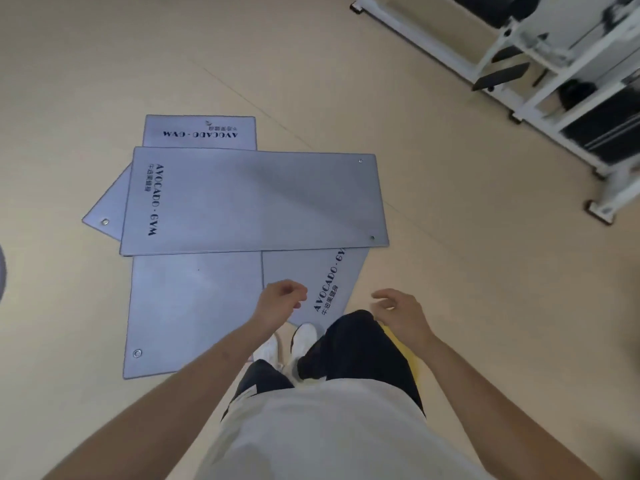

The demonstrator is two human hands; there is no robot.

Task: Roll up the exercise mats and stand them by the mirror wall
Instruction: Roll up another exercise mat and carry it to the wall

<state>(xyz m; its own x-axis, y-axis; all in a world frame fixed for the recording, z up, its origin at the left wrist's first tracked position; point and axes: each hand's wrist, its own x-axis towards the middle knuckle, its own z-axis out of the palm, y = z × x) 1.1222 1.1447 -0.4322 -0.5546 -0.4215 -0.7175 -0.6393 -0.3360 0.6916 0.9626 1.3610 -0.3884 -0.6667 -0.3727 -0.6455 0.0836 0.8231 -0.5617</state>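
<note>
Grey mats point(254, 202) lie flat, crisscrossed, none rolled; left hand point(281, 300) and right hand point(400, 311) hang loosely curled, empty, seemingly ready to reach down.

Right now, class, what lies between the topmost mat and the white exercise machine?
Only bare floor separates the topmost mat from the white exercise machine, per the head view.

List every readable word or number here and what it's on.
"AVOCADO · GYM": top grey foam mat, left end.
"AVOCADO · GYM": lengthwise grey foam mat, far end, upside down.
"AVOCADO · GY", cut off: slanted grey foam mat.
Chinese characters beside each: too small to read.
</note>
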